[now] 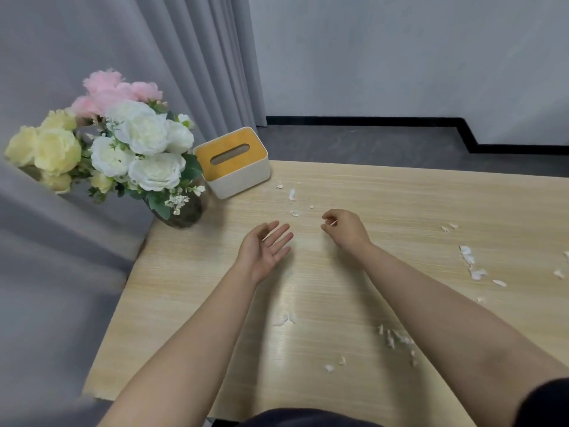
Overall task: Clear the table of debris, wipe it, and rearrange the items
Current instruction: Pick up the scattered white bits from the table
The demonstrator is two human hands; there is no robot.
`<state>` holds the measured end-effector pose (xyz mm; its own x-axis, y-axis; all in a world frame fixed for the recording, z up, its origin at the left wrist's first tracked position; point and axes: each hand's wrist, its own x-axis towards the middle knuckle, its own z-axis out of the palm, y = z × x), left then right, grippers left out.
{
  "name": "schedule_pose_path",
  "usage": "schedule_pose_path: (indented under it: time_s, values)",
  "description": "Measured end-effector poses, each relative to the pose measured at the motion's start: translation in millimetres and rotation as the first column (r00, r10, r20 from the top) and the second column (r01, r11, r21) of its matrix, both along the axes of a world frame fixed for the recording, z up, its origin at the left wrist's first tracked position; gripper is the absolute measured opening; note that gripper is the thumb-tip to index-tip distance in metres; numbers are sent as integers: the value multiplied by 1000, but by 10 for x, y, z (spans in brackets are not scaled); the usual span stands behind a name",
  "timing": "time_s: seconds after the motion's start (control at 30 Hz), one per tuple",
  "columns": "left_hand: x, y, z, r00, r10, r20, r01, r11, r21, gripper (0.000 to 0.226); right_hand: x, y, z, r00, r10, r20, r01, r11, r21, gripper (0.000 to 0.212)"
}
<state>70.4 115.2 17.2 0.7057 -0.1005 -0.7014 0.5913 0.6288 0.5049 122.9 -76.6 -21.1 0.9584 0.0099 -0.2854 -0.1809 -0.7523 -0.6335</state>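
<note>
Scraps (469,261) litter the wooden table (400,195); the right hand (346,228) pinches a scrap, best dropped into the flat-open left hand (264,249).

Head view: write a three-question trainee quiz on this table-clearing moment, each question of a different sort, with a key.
1. True or false: the left hand is palm up with straight fingers and holds nothing.
2. Multiple choice: the tissue box stands (a) right of the flower vase, (b) at the table's near edge, (c) under the right hand.
3. Fill in: the right hand pinches a small white ____.

Key: 1 true. 2 a. 3 scrap, like the paper scraps scattered on the table.
</note>
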Motion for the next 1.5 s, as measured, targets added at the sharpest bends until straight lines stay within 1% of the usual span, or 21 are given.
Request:
schedule_pose_path:
  time_s: [0.2,0.33,0.5,0.63,0.7,0.83,0.9,0.97,1.1,1.17,1.23,1.33,1.4,1.43,1.5]
  values:
    - [188,137,-134,997,64,-48,-70,988,-139,32,404,107,-176,996,-83,-32,81,995,-57,19]
    - [310,192,-238,993,92,-70,-103,979,-178,37,605,193,-303,995,-90,-50,86,992,-94,22]
    - [432,195,-346,990,109,-87,-124,973,-195,39,741,228,-438,998,-14,-56,5,988,-157,24]
    - [509,177,-407,989,108,-98,-126,973,-191,38,798,266,-507,999,8,-42,-16,984,-180,25]
    - [525,156,-427,989,104,-102,-123,973,-196,38,814,277,-528,1000,14,-23,-17,984,-176,22]
    - [549,139,-490,989,94,-112,-115,975,-191,38,838,270,-577,1000,25,1,-24,984,-175,9]
    - [553,142,-517,989,94,-118,-114,976,-183,39,822,279,-574,1000,23,9,-21,988,-152,9]
    - [558,138,-540,988,91,-122,-112,978,-173,39,789,313,-504,999,17,42,-13,996,-84,11]
    - [586,110,-540,988,93,-120,-113,977,-181,40,613,512,-157,990,14,140,-38,985,167,7]
    - [600,81,-517,986,113,-123,-136,969,-205,41,463,646,23,986,67,155,-107,958,266,6]
    - [610,62,-505,980,150,-128,-178,952,-247,44,312,768,135,973,162,162,-204,933,295,10]
    - [609,62,-493,974,183,-131,-218,911,-350,51,132,890,183,937,314,150,-343,906,247,17]
    - [594,67,-484,977,176,-117,-207,909,-362,52,61,926,172,900,416,128,-434,882,185,20]
    - [585,71,-482,978,176,-111,-205,909,-362,53,48,925,167,887,447,113,-461,871,172,21]
    - [568,81,-467,976,189,-107,-216,898,-384,53,70,897,196,887,448,115,-462,866,189,21]
